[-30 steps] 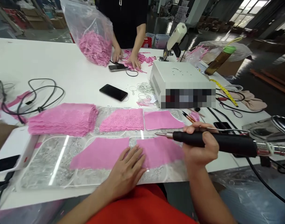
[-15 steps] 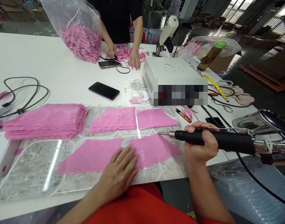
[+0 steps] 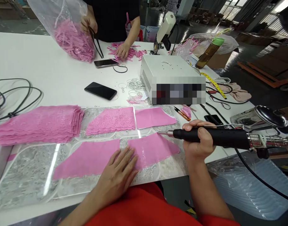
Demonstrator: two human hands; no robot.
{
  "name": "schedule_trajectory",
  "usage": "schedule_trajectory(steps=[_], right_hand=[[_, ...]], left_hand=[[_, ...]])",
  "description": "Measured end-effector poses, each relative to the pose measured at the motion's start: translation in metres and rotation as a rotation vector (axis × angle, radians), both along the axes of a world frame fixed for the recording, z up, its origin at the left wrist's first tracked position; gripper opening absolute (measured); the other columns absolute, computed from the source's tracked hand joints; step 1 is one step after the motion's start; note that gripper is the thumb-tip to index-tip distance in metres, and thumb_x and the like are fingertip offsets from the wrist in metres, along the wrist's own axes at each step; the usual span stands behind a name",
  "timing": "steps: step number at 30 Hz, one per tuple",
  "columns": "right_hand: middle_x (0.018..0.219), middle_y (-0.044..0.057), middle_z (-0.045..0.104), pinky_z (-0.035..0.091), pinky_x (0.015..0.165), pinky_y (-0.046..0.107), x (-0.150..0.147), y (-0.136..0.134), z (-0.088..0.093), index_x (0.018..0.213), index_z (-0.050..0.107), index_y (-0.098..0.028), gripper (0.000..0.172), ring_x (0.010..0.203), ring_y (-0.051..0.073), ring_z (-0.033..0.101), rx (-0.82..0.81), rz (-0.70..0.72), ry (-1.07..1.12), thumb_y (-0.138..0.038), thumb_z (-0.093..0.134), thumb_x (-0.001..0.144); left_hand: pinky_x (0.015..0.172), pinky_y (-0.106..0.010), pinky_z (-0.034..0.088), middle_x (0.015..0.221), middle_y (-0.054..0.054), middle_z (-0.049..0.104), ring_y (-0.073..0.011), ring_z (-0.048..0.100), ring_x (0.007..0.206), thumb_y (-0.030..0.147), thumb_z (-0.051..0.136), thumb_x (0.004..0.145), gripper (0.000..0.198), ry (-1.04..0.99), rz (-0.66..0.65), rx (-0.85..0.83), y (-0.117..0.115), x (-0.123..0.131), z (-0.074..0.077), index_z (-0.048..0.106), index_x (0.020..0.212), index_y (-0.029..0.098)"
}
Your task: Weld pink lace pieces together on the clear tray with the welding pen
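Observation:
My left hand (image 3: 120, 171) lies flat with fingers stretched out, resting on the inner edges of two plain pink fabric pieces, the left piece (image 3: 87, 158) and the right piece (image 3: 155, 149). My right hand (image 3: 200, 141) is wrapped around a black cylindrical handpiece (image 3: 224, 138) with a thin metal nozzle. Its tip is at the top edge of the right piece; whether it touches cannot be made out. Behind them lie a pink lace stack (image 3: 113, 121) with a scalloped edge and another pink piece (image 3: 155, 117). All rest on a clear-covered, grey-patterned sheet (image 3: 33, 166).
A tall stack of pink lace (image 3: 40, 124) sits at left. Behind are a phone (image 3: 100, 90), a light grey control box (image 3: 172, 67) and orange snips (image 3: 182, 113). A metal pot (image 3: 247, 116) stands right. Across the table, a co-worker's hand (image 3: 123, 50) touches pink strips beside a plastic bag (image 3: 73, 39).
The view has shifted slightly, moving things leftward. My hands keep their places on the fabric and handpiece. The co-worker's other hand has lifted toward the bag, holding black straps or cords.

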State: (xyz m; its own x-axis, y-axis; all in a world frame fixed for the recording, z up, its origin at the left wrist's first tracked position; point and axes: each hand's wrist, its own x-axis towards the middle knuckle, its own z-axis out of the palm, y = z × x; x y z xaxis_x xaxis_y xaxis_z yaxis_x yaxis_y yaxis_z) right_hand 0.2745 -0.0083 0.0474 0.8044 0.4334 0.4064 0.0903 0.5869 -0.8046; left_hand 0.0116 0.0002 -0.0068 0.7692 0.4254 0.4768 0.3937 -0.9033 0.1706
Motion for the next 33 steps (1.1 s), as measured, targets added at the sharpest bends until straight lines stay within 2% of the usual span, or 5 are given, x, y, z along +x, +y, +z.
schedule_trajectory(steps=[4,11,14,25,33], right_hand=[[0.069,-0.003,0.057,0.046,0.055,0.030,0.011,-0.009,0.002,0.075,0.056,-0.020,0.013,0.051,0.010,0.051,0.021,-0.040,0.044,-0.027,0.056,0.064],[0.065,-0.001,0.057,0.043,0.050,0.028,0.036,-0.052,0.011,0.070,0.058,-0.018,0.014,0.049,0.010,0.050,-0.038,-0.127,0.049,-0.026,0.056,0.059],[0.064,-0.002,0.056,0.043,0.048,0.028,0.040,-0.062,0.009,0.068,0.059,-0.018,0.013,0.048,0.010,0.049,-0.057,-0.150,0.032,-0.026,0.056,0.058],[0.066,-0.001,0.054,0.043,0.046,0.028,0.042,-0.065,0.002,0.070,0.056,-0.019,0.013,0.048,0.010,0.048,-0.048,-0.122,0.000,-0.027,0.057,0.060],[0.065,-0.001,0.057,0.044,0.048,0.029,0.041,-0.066,0.006,0.070,0.057,-0.018,0.010,0.050,0.012,0.050,-0.083,-0.088,-0.058,-0.025,0.057,0.063]], left_hand=[[0.115,-0.043,0.034,0.134,-0.012,0.061,-0.0270,0.048,0.135,0.020,0.051,0.096,0.033,-0.011,-0.003,-0.016,0.002,-0.001,-0.002,0.060,0.127,0.014],[0.115,-0.044,0.033,0.137,-0.014,0.058,-0.0295,0.046,0.135,0.018,0.053,0.095,0.035,0.001,-0.093,0.004,0.008,-0.003,-0.001,0.059,0.128,0.012],[0.115,-0.045,0.033,0.137,-0.013,0.058,-0.0296,0.046,0.136,0.018,0.053,0.094,0.035,0.012,-0.111,0.022,0.008,-0.004,0.000,0.059,0.128,0.014],[0.116,-0.044,0.034,0.137,-0.014,0.058,-0.0294,0.046,0.136,0.017,0.054,0.094,0.036,0.025,-0.114,0.019,0.008,-0.003,0.002,0.060,0.129,0.013],[0.115,-0.044,0.034,0.137,-0.013,0.059,-0.0289,0.046,0.136,0.018,0.054,0.094,0.035,0.027,-0.111,0.015,0.007,-0.003,0.001,0.060,0.128,0.014]])
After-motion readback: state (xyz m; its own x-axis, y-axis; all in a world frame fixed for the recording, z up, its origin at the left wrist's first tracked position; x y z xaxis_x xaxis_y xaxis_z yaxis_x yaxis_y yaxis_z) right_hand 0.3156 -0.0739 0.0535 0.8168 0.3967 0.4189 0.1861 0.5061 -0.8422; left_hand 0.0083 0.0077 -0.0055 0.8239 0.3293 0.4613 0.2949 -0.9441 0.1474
